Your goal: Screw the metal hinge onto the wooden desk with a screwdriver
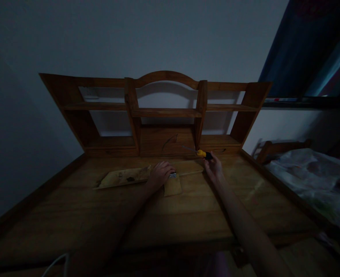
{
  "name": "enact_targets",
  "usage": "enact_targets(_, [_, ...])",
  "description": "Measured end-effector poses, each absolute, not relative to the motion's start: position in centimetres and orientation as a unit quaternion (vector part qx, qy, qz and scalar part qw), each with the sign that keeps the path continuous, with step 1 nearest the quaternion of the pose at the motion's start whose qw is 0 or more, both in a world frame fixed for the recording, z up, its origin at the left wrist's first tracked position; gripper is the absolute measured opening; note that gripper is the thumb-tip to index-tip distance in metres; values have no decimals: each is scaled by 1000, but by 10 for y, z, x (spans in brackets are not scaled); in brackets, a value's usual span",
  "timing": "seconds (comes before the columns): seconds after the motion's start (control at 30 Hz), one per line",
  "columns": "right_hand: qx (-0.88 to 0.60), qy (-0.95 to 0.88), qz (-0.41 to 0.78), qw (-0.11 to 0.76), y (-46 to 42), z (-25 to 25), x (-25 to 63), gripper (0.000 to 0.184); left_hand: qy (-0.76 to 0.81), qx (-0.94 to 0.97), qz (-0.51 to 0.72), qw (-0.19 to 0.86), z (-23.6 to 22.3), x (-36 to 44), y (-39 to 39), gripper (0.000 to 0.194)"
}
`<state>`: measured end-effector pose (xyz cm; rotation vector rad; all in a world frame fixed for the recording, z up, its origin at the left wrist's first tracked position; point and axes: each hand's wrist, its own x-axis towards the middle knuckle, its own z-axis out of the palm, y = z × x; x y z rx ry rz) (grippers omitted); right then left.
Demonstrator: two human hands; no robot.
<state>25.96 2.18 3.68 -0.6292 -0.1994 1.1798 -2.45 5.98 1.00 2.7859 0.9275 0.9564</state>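
Observation:
My left hand [160, 173] lies curled on a long wooden board [124, 177] on the desk, its fingers closed beside a small metal bracket [172, 175]. A short wooden piece [172, 186] sticks out toward me under the bracket. My right hand [214, 167] is closed round a screwdriver [202, 153] with a yellow and black handle. Its thin shaft points up and to the left, above the board's right end.
A wooden desk [170, 215] fills the view, with a shelved hutch [164, 111] at its back against a pale wall. A bed with light bedding [308, 177] stands to the right. A white cable [54, 263] shows at the near left edge.

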Motion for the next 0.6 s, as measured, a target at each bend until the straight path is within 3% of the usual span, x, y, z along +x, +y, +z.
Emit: enact_targets(0.6, [-284,-108,552,777,22,35,261,11,314,895,317,17,11,-18,55,17])
